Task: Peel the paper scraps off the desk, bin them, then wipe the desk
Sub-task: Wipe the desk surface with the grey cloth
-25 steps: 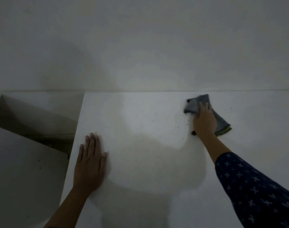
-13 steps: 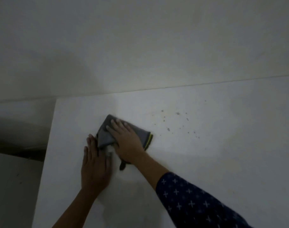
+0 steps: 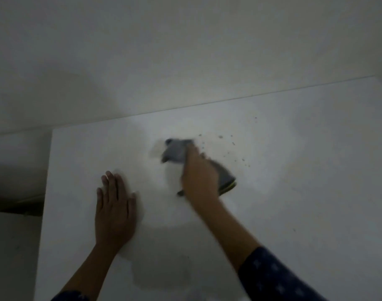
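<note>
1. While the right hand (image 3: 198, 177) lay palm-down on the grey cloth (image 3: 177, 152) just above the middle of the frame, the left hand (image 3: 114, 211) rested flat on the white desk (image 3: 294, 192) at lower left, fingers straight and close together, holding nothing.
2. Motion blur smeared the right hand. It looked to be pressing the cloth with extended fingers rather than gripping it, but the fingertips could not be made out.
3. The cloth was bunched, with a grey fold poking out past the fingers toward upper left and a yellow-green edge showing at the hand's right side.
4. No paper scraps could be seen on the desk, so the step in hand was judged to be the wipe itself.
5. A scatter of small dark specks (image 3: 233, 143) lay just right of the cloth, up toward the wall (image 3: 185, 51), and not yet under it.
6. To do the wipe well, the stroke needed to run rightward over those specks with the palm's weight kept on the cloth, so the grit was gathered rather than flicked about.
7. Spreading the cloth flatter would probably have given a wider pass, and overlapping strokes would have left no strip unwiped.
8. The braced left hand served as a steady anchor. The patch beneath it would also have needed wiping once it lifted.
</note>
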Demonstrator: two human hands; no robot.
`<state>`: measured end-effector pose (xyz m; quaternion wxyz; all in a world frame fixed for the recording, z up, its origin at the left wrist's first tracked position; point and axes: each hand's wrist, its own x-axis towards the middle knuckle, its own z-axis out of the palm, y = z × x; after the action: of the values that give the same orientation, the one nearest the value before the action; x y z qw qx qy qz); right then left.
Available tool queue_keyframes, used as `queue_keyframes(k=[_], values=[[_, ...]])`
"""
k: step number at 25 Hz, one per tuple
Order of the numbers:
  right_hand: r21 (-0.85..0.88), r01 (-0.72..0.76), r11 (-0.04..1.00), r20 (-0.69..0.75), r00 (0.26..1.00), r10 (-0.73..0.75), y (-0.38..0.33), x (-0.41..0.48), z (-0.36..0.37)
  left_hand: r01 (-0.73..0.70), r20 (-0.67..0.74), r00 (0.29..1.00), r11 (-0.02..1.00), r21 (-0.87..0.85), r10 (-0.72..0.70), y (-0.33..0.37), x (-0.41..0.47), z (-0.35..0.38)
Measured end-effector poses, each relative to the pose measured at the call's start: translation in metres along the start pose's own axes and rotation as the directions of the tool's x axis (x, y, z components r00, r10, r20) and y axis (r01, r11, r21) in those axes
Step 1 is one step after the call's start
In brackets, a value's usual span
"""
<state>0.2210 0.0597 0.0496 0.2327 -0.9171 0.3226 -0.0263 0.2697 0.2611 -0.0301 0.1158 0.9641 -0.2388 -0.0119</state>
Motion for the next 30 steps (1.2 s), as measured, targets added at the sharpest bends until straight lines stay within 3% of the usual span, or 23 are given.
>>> queue_keyframes(k=[2,4,6,9,11,14,16,18,21,23,25,27,30], values=[[0.023,0.312,0.950,0.175,0.934,-0.312,-0.031,-0.065,0.049,-0.029,0.017,0.999,0.999,0.029,0.028,-0.002,-0.001,0.001],[0.040,0.397,0.917,0.203,0.895,-0.396,-0.007,-0.063,0.064,-0.021,0.005,1.000,0.998,0.056,0.021,-0.001,-0.001,0.000],[0.008,0.295,0.955,0.058,0.954,-0.295,0.039,-0.027,0.048,0.002,-0.011,1.000,0.999,0.042,-0.001,0.000,-0.001,0.000],[-0.057,-0.050,0.997,-0.164,0.986,0.040,0.134,0.027,-0.005,-0.005,-0.028,1.000,1.000,0.016,0.005,0.006,-0.003,-0.001],[-0.027,-0.213,0.977,-0.134,0.969,0.207,0.191,0.046,-0.047,-0.006,-0.029,1.000,1.000,0.014,0.006,0.008,-0.004,-0.001],[0.056,-0.226,0.972,-0.150,0.961,0.232,0.188,0.037,-0.084,-0.007,-0.041,0.999,0.999,0.031,0.008,0.013,-0.007,0.000],[0.068,-0.178,0.982,-0.133,0.974,0.185,0.142,0.001,-0.076,0.005,-0.040,0.999,1.000,0.027,-0.004,0.022,-0.010,0.002],[0.092,0.008,0.996,0.007,1.000,-0.008,0.084,-0.064,-0.037,0.021,-0.021,1.000,1.000,0.002,-0.021,0.033,-0.011,0.003],[0.131,0.314,0.940,0.292,0.894,-0.339,0.042,-0.135,0.021,0.011,-0.001,1.000,1.000,-0.005,-0.011,0.043,-0.015,0.007],[0.102,0.360,0.927,0.244,0.895,-0.374,0.067,-0.121,0.028,0.014,-0.018,1.000,1.000,-0.016,-0.014,0.045,-0.015,0.007],[0.080,0.240,0.968,0.084,0.966,-0.246,0.111,-0.094,0.012,0.012,-0.026,1.000,0.999,-0.030,-0.013,0.049,-0.020,0.010],[0.054,0.020,0.998,-0.094,0.996,-0.015,0.171,-0.056,-0.017,-0.012,-0.037,0.999,0.999,-0.043,0.010,0.057,-0.023,0.012],[0.030,-0.197,0.980,-0.113,0.973,0.199,0.250,-0.018,-0.070,-0.024,-0.047,0.999,0.998,-0.051,0.022,0.066,-0.025,0.013]])
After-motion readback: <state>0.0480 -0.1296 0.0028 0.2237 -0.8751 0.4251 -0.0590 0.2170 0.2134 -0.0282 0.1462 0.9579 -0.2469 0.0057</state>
